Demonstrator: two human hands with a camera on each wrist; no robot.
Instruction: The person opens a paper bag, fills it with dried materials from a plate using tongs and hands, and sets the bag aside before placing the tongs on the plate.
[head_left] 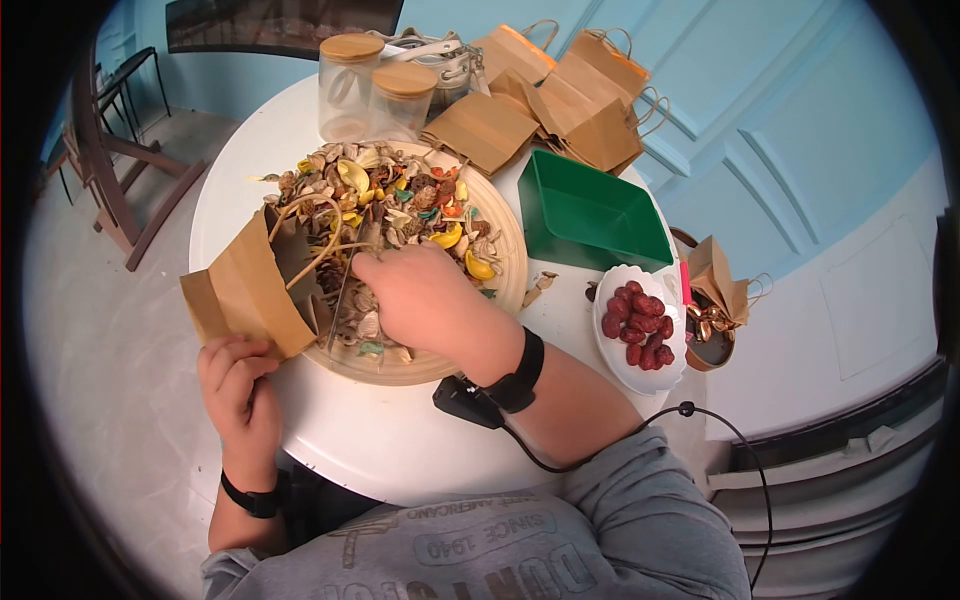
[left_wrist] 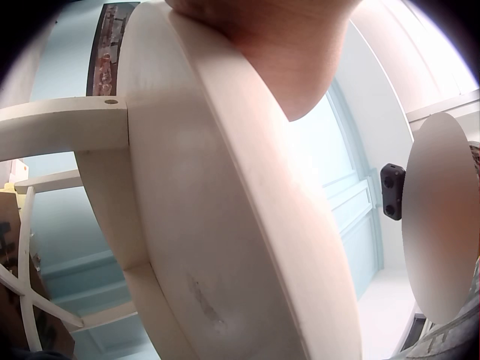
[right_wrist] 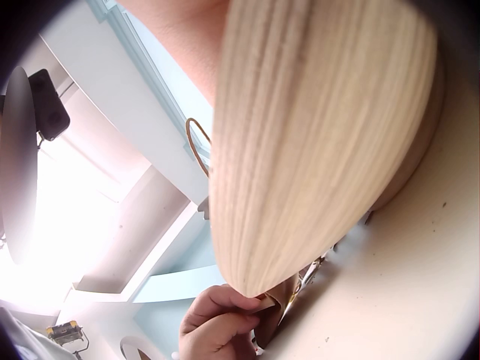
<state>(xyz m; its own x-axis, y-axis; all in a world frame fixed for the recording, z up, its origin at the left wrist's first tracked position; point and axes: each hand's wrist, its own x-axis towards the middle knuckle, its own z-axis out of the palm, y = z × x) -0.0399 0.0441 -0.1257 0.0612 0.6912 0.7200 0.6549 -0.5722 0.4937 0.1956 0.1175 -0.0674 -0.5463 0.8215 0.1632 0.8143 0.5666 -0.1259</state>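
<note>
My left hand (head_left: 235, 385) grips the lower end of a brown paper bag (head_left: 250, 285), which lies tilted over the left rim of a round wooden tray (head_left: 513, 250). The bag's mouth and looped handles face the dried petals and pine cones, a potpourri (head_left: 400, 195), on the tray. Over the potpourri, right beside the bag's mouth, is my right hand (head_left: 425, 305). A thin, dark-edged strip (head_left: 342, 318) runs past its fingertips; I cannot tell whether they pinch it. In the right wrist view, the tray's side (right_wrist: 322, 150) fills the middle, and the left hand (right_wrist: 221, 326) shows below it.
A green box (head_left: 595, 215) and a white plate (head_left: 650, 378) of red dates stand to the right on the white table (head_left: 330, 440). Wooden-lidded jars (head_left: 345, 95) and several paper bags (head_left: 580, 95) are at the back. A cable (head_left: 735, 430) trails from the right wrist.
</note>
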